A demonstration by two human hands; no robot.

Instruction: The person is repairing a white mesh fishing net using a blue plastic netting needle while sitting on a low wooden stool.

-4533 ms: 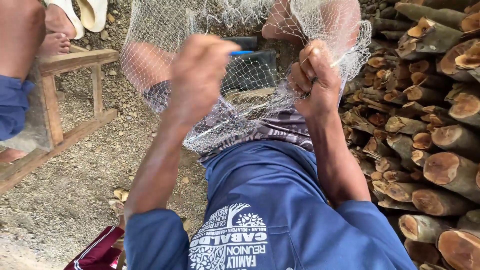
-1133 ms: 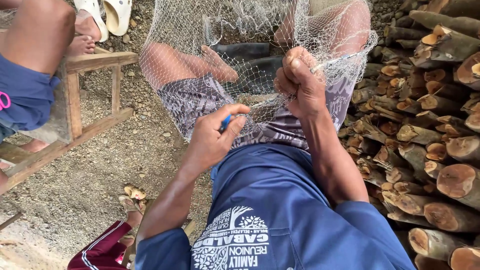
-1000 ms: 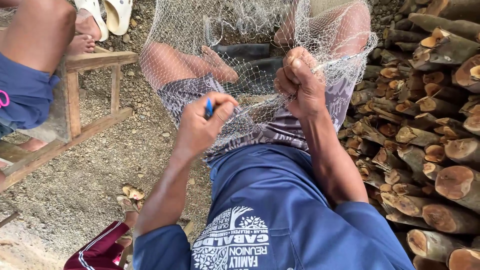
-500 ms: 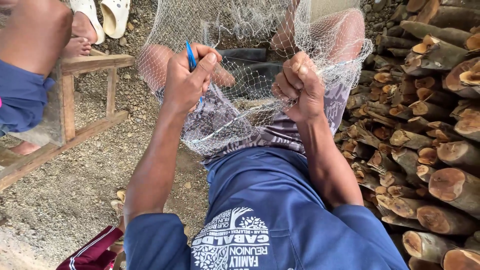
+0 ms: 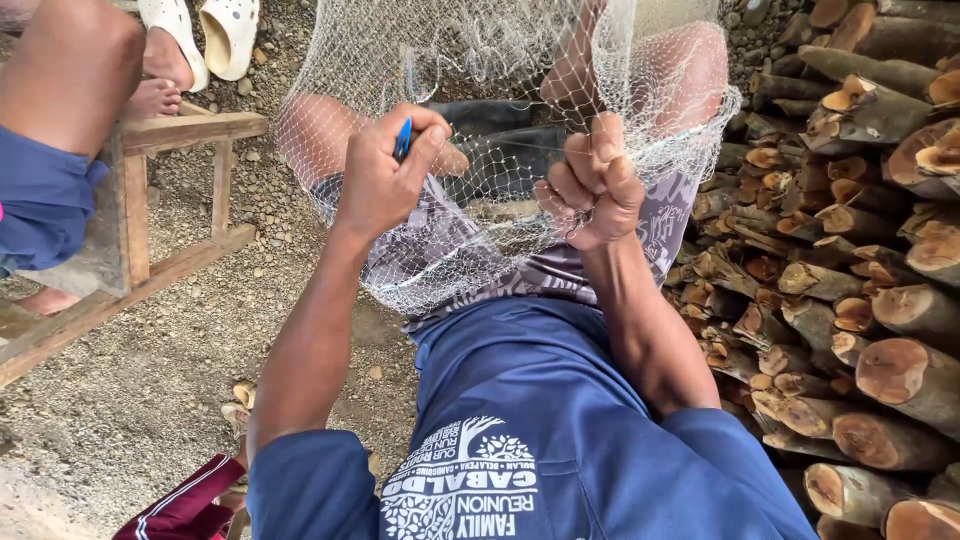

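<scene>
A pale fishing net (image 5: 480, 60) hangs over my knees and lap. My left hand (image 5: 375, 185) is raised against the net and pinches a small blue netting needle (image 5: 402, 138) between thumb and fingers. A thin line runs from it toward my right hand (image 5: 598, 190), which is clenched around a bunched fold of the mesh at the same height. My patterned grey shorts and blue shirt (image 5: 540, 430) lie under the net. A dark object shows behind the mesh between my knees.
A stack of cut logs (image 5: 850, 250) fills the right side, close to my right elbow. At left stands a wooden bench (image 5: 180, 130), with another person's leg (image 5: 60, 90) and pale sandals (image 5: 228, 30) beside it. Gravel ground (image 5: 200, 340) lies below; a maroon cloth (image 5: 190, 505) sits bottom left.
My left hand has lifted the blue needle from low over my lap up to the net beside my right hand. The right hand keeps its grip on the mesh.
</scene>
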